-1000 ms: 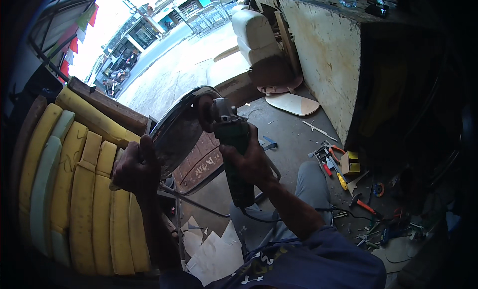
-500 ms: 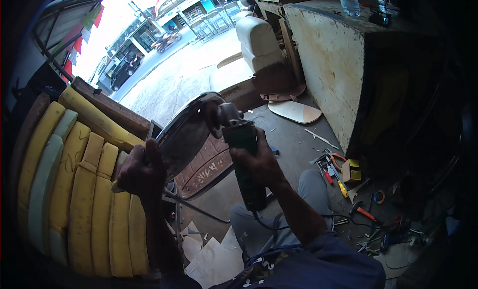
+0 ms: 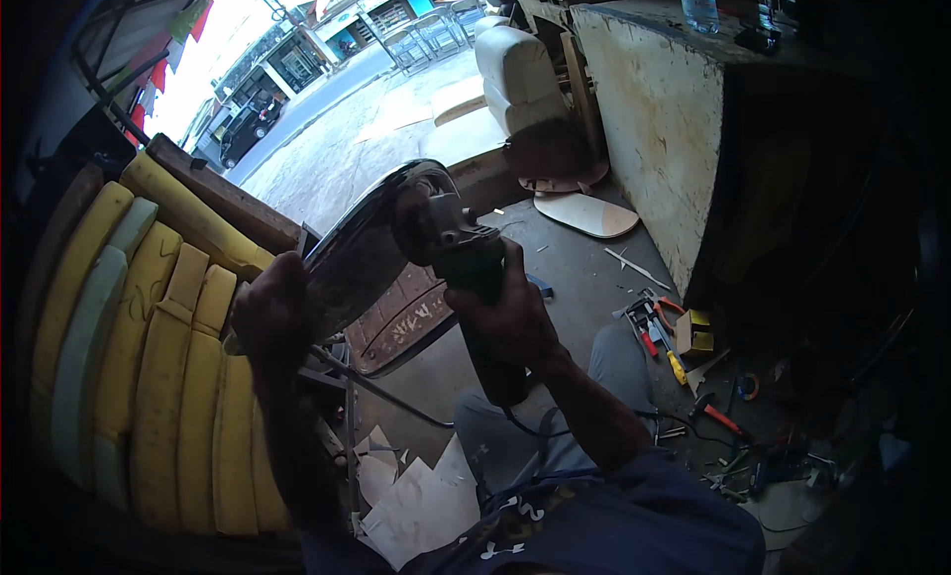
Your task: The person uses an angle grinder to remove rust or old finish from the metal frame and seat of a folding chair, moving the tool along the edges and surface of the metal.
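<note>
My right hand [image 3: 507,313] is wrapped round the dark green body of an angle grinder [image 3: 471,263], its cord hanging over my lap. The grinder's disc [image 3: 411,225] lies at or against the inner face of a long, dark, curved shell [image 3: 352,273] with a shiny rim, near its far end. Whether the disc touches it, I cannot tell. My left hand [image 3: 272,313] is closed round the near left end of the shell, which is held tilted above the floor. Shadow hides part of the left fingers.
Yellow and green foam pads [image 3: 154,377] stand stacked at the left. A reddish-brown panel [image 3: 396,322] lies below the shell. Tools, including an orange-handled hammer [image 3: 718,415], lie on the floor at right, beside a worn cabinet [image 3: 649,119]. A white seat [image 3: 515,75] stands beyond.
The grinder's head has shifted slightly left and tilted, showing more of the disc area. The shell's far end sits a little higher. A motorbike on the street has gone from view.
</note>
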The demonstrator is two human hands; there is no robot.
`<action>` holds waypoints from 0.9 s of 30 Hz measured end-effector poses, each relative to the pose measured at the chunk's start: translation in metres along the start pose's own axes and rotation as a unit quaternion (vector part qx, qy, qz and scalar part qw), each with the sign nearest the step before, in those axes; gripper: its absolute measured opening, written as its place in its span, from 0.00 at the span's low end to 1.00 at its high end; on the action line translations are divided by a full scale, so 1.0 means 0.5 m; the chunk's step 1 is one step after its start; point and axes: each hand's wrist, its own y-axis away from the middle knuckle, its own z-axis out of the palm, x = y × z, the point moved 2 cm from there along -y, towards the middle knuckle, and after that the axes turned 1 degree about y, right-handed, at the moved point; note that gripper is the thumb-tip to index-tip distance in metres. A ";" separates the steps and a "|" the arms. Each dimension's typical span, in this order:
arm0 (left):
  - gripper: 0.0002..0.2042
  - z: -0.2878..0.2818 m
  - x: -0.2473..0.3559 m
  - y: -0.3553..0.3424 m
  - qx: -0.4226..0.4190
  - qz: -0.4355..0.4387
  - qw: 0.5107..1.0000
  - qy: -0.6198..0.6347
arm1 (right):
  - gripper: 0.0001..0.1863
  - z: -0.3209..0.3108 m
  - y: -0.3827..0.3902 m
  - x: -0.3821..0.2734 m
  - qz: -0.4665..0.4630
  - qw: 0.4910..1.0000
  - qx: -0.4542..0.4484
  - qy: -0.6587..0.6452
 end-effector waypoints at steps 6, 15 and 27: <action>0.38 -0.049 -0.158 -0.031 -0.079 -0.138 0.974 0.165 | 0.44 -0.006 -0.023 0.009 0.019 1.000 0.017 0.019; 0.39 -0.011 -0.167 -0.006 -0.045 -0.183 0.981 0.045 | 0.46 -0.011 -0.006 0.079 0.079 0.997 0.006 -0.002; 0.36 -0.020 -0.138 0.005 0.011 -0.203 0.979 0.025 | 0.47 -0.030 0.001 0.024 -0.088 0.937 0.175 0.289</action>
